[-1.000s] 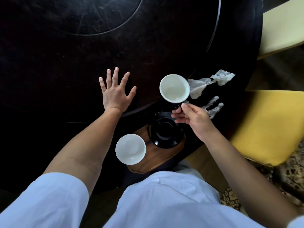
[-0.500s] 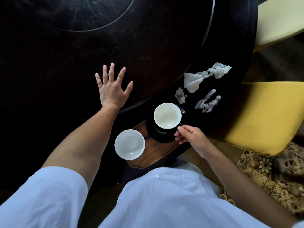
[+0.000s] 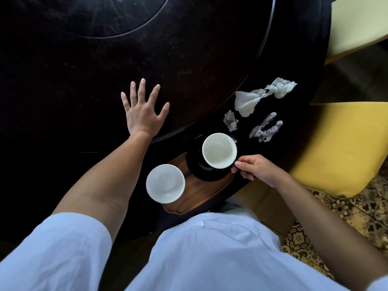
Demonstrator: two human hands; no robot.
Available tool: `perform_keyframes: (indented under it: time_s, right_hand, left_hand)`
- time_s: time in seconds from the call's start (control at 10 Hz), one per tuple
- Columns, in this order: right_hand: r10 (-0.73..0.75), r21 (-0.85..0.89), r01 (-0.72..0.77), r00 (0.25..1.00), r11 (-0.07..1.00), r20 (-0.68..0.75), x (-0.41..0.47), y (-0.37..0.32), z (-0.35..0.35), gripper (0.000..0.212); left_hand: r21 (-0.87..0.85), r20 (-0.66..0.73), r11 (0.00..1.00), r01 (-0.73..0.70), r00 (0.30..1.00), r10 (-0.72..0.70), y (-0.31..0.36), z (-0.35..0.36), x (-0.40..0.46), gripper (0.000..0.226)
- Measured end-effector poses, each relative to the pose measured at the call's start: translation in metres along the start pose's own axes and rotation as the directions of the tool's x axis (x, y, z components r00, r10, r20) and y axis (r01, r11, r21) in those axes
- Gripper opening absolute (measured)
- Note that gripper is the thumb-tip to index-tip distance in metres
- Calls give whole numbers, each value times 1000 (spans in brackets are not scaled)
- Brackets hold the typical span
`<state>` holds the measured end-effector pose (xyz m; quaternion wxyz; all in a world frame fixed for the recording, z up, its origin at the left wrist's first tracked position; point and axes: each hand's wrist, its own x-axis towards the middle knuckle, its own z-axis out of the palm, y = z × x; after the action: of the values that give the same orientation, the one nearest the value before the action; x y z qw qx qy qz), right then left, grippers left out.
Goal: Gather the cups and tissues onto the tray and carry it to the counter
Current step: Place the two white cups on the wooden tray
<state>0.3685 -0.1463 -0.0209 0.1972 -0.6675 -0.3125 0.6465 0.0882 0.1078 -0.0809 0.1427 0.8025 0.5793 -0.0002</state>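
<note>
Two cups in view. One white-lined cup seated on a dark saucer, saucer on the far end of the wooden tray. Second cup, a white cup, at the near-left end of the tray, overhanging its left rim as seen from above. One tray, one saucer.

Tissues: three white crumpled pieces on the dark counter, off the tray, beyond the saucer to the right. Largest tissue near the inlaid ring; a twisted tissue touching its far corner; a small scrap nearest the saucer. One foamy white spill with dark bubbles just right of the scrap, apart from the tissues.

Right hand: at the right side of the white-lined cup, thumb and forefinger pinched together against its dark outer wall, where a handle would sit; handle itself hidden. Remaining fingers curled under. Wrist angled in from lower right.

Left hand: flat on the counter, palm down, fingers spread wide and straight, thumb out to the right. Holding nothing. Forearm extended straight from a white sleeve.

Surroundings: two yellow seat cushions at right, a brighter cushion near and a paler cushion far; patterned floor below.
</note>
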Motion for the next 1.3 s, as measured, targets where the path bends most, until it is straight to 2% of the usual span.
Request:
perform_keyframes:
  time_s: [0.2, 0.4, 0.6, 0.8, 1.0, 1.1, 1.2, 1.3]
  right_hand:
    - [32, -13, -31, 996, 999, 82, 4, 7, 11, 21]
    - [28, -107, -24, 999, 994, 33, 10, 5, 3, 18]
    - [73, -190, -56, 993, 980, 89, 13, -2, 3, 17]
    - [40, -188, -44, 999, 981, -25, 8, 0, 21, 15]
    - [-63, -288, 6, 980, 958, -190, 0, 2, 34, 19]
    - [-154, -388, 36, 948, 921, -277, -6, 5, 40, 17]
    - [-190, -395, 45, 922, 918, -337, -17, 6, 38, 21]
    - [-255, -394, 71, 861, 916, -439, -26, 2, 13, 34]
  left_hand:
    - [-2, 5, 1000, 1, 1000, -1, 0, 1, 0, 69]
    - [-2, 13, 1000, 2, 1000, -2, 0, 0, 0, 69]
    - [24, 55, 1000, 5, 998, -6, 1, -2, 0, 71]
    - [31, 115, 1000, 2, 993, -5, 3, -8, 0, 72]
    - [12, 175, 1000, 4, 985, -6, 2, -16, 1, 74]
    - [-7, 188, 1000, 7, 982, -6, 0, -21, 2, 74]
    - [-30, 207, 999, 26, 978, -19, 4, -26, 3, 74]
    - [-90, 207, 993, 78, 977, -58, 17, -35, 7, 78]
